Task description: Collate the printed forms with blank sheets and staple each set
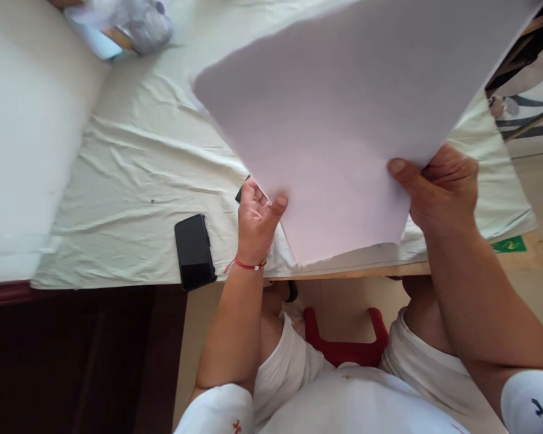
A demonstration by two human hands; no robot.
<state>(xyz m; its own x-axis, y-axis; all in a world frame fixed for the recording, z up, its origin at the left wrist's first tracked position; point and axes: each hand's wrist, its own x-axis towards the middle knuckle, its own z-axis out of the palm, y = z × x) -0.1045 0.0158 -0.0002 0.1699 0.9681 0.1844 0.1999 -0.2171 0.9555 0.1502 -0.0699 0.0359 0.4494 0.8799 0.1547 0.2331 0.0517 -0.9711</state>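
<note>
a: ok, hands first. what's the right hand [438,187] doing?

b: pinching the big sheet of paper [344,120] at its right edge, thumb on top, other fingers curled behind it. closed on the sheet.

a: and the left hand [256,220]?

b: half spread, palm up, fingertips touching the sheet's lower left edge. thumb seems to rest at the edge, but can't tell if it really pinches the paper or just props it. red string bracelet [247,265] on that wrist.

a: where's the sheet sitting?

b: lifted and tilted above the worktop [140,169], its near corner pointing down toward the worktop's front edge. it's pale, pinkish white, blank on the side we see. it fills most of the upper right of the view and runs out of the top.

a: worktop surface?

b: covered by a wrinkled pale green cloth [131,150]. another white sheet or layer shows along the front edge under the held paper.

a: other stuff?

b: black phone [193,250] lying flat at the front edge, just left of the left hand, not touching it. small dark thing peeks out behind the left hand, mostly hidden. crumpled clear plastic bag [127,27] far back left, contents blurred. a white panel [22,132] lies along the left side.

a: below?

b: red stool [346,343] under the person, white clothes, pale floor.
</note>
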